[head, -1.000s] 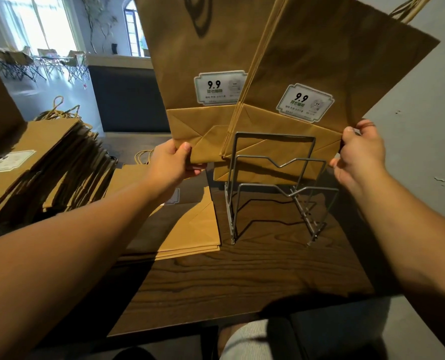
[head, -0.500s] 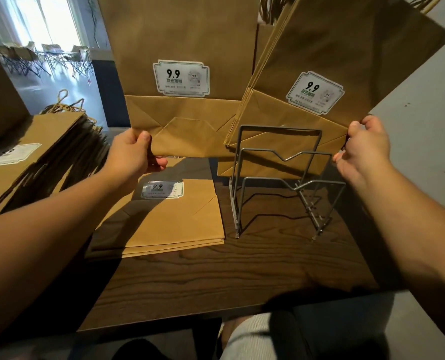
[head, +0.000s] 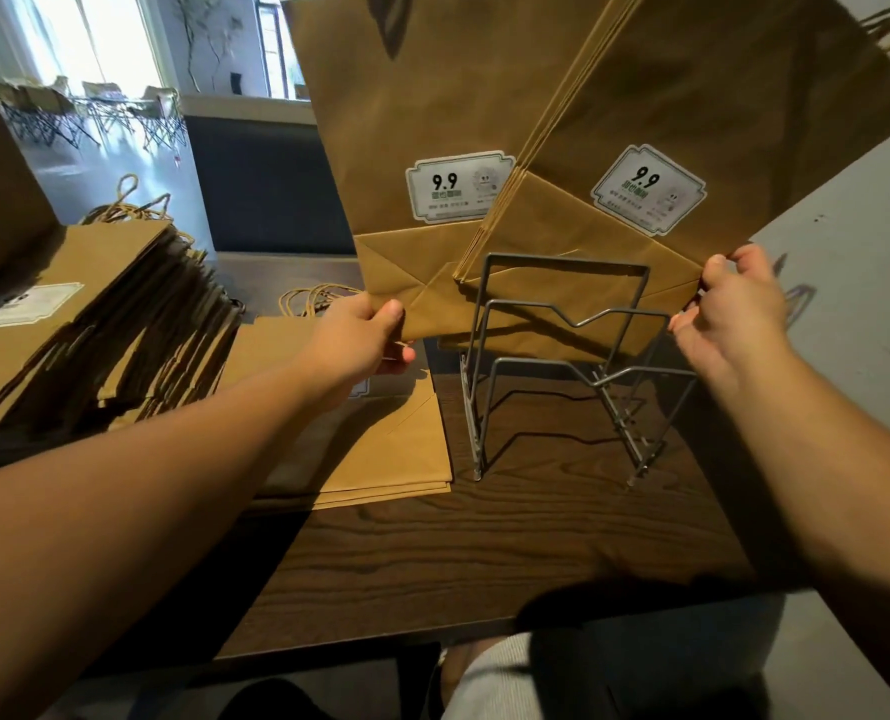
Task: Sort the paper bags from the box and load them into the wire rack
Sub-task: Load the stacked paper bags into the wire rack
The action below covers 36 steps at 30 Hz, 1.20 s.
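Your left hand (head: 365, 330) pinches one paper bag (head: 422, 148), your right hand (head: 728, 304) a bundle (head: 718, 122), both above the unloaded wire rack (head: 562, 366); stacks (head: 95, 314) wait on the desk (head: 484, 537).

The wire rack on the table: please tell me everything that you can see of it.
The wire rack is bent from thin grey metal wire and stands upright on the dark wooden table. It has several rectangular loops, tallest at the back; a lower one has a V-shaped dip in its top bar. The nearer slots look empty. The bag bundle in the right hand shows behind the back loops; whether it touches them cannot be told. Flat bags lie beside it on the left.
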Motion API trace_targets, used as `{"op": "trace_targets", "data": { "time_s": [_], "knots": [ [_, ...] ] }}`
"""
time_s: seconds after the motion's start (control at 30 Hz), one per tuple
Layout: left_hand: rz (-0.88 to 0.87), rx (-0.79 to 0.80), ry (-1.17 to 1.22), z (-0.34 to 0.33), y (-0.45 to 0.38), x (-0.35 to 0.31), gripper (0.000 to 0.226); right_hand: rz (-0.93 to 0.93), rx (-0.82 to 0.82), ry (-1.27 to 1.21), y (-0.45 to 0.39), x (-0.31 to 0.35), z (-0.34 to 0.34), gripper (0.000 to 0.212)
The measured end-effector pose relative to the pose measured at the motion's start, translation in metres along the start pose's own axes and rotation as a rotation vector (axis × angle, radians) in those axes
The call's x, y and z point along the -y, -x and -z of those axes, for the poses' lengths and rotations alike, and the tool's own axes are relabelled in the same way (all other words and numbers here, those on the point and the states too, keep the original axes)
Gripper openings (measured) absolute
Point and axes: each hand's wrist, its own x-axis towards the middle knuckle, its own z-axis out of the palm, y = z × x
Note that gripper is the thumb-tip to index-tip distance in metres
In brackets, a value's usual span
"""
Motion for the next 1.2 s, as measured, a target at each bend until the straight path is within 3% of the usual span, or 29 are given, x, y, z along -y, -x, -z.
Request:
{"op": "trace_targets", "data": {
  "time_s": [0.13,0.27,0.37,0.5,0.7,0.83,1.2],
  "knots": [
    [-0.071,0.062,-0.211,-0.013,-0.004,-0.008,0.023,-0.027,0.014,-0.074,0.007,0.001,0.002,0.041],
    [-0.151,0.094,-0.432,-0.022,-0.011,-0.016,0.022,0.037,0.02,0.006,0.01,0.0,0.0,0.029],
    [-0.303,0.161,-0.84,-0.021,-0.017,-0.022,0.011,0.237,0.004,0.24,0.006,-0.004,-0.003,0.028],
    [-0.299,0.184,-1.096,-0.017,-0.025,-0.025,0.014,0.526,0.029,0.557,0.008,-0.004,-0.006,0.023],
    [-0.343,-0.053,-0.918,-0.03,-0.009,-0.032,0.029,0.534,-0.014,0.506,0.013,-0.012,-0.002,0.008],
    [-0.364,-0.065,-0.952,-0.045,-0.001,-0.027,0.042,0.493,-0.048,0.58,0.017,-0.014,0.001,0.002],
    [-0.346,-0.078,-1.026,-0.018,0.029,-0.029,0.056,0.531,0.027,0.616,0.046,0.015,0.003,0.039]
  ]
}}
